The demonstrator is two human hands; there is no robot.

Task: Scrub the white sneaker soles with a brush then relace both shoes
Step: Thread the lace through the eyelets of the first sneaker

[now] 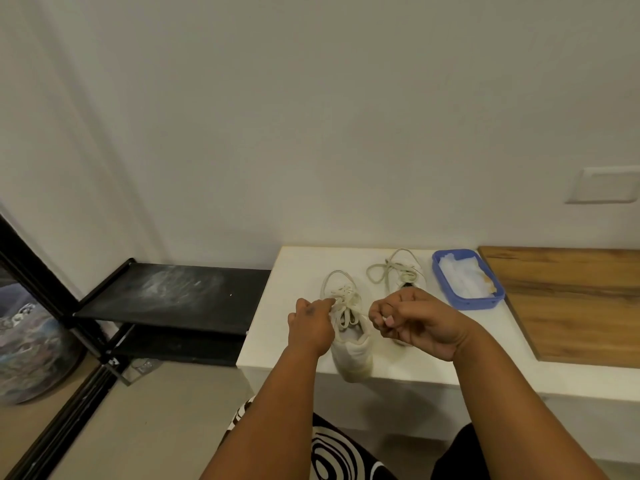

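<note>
Two white sneakers stand on a white bench [277, 327]. The near sneaker [353, 351] points away from me, heel over the bench's front edge, with its off-white lace [344, 299] looped loosely over the tongue. My left hand [311, 323] pinches one strand of that lace at the shoe's left side. My right hand [412, 323] pinches the other end just right of the shoe, fingers curled. The second sneaker [407, 271] stands further back, partly hidden behind my right hand, its lace lying in loose loops.
A blue tray [446, 285] holding white cloth or foam sits right of the far sneaker. A wooden board [571, 299] covers the bench's right part. A black shoe rack [166, 296] stands to the left. My lap lies below the bench.
</note>
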